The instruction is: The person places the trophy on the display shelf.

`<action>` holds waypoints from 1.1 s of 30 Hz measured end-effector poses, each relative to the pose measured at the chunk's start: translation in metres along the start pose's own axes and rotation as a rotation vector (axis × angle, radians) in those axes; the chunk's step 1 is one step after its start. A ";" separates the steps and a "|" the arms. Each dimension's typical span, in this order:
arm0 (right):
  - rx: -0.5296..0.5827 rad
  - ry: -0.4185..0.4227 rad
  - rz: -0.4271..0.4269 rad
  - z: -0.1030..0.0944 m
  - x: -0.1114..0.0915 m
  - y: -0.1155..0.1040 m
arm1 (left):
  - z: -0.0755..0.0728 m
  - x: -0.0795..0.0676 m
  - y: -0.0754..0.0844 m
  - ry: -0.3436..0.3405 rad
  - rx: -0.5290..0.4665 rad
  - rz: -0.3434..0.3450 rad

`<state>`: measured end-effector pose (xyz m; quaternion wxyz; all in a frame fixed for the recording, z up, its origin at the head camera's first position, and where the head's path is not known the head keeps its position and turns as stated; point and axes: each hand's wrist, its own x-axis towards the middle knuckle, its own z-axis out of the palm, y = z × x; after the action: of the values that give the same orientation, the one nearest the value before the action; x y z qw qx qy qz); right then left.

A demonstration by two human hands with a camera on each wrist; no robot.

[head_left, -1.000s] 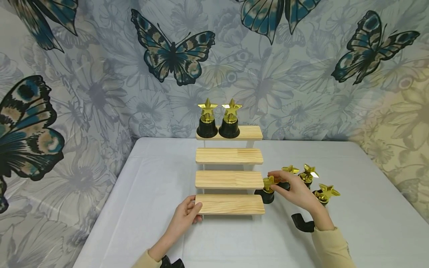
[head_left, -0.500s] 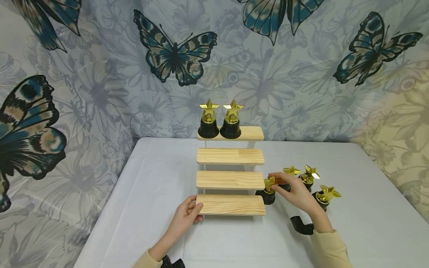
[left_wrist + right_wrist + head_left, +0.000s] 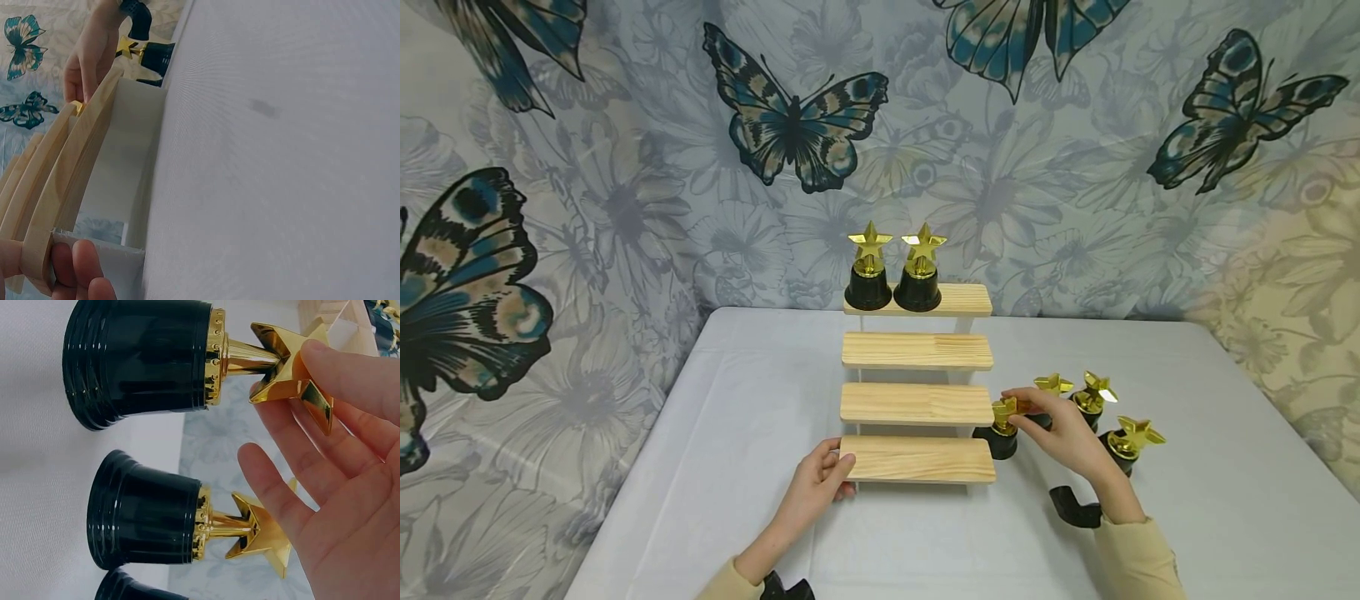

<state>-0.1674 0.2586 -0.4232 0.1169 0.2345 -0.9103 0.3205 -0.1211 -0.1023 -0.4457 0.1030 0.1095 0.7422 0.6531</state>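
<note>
A: On the left, the left hand holds the left end of the lowest step of the wooden step stand. I think it steadies the stand so that it does not slide on the white table.

B: Are the fingers closed on it?

A: Yes. In the left wrist view the fingers curl around the end of the board, which the head view shows less clearly.

B: And on the top step?

A: Two star trophies stand there, side by side, at its left end.

B: What does the right hand do?

A: It pinches the gold star of a star trophy standing on the table just beside the stand's right side. The right wrist view shows the thumb and a finger pressed on the star, and the black base on the cloth. Three other trophies stand near, behind the hand.
</note>
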 end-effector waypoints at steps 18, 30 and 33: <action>-0.021 0.027 0.039 -0.004 -0.001 -0.003 | 0.001 0.001 0.002 0.010 -0.010 -0.010; -0.040 0.092 -0.026 -0.017 -0.001 -0.010 | 0.000 0.002 -0.003 0.010 0.007 -0.002; -0.049 0.117 -0.039 -0.023 -0.002 -0.012 | 0.000 0.005 -0.014 0.010 -0.009 -0.002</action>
<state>-0.1581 0.2653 -0.3997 0.1817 0.2305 -0.9046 0.3090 -0.1266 -0.1021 -0.4600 0.1002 0.1051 0.7398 0.6569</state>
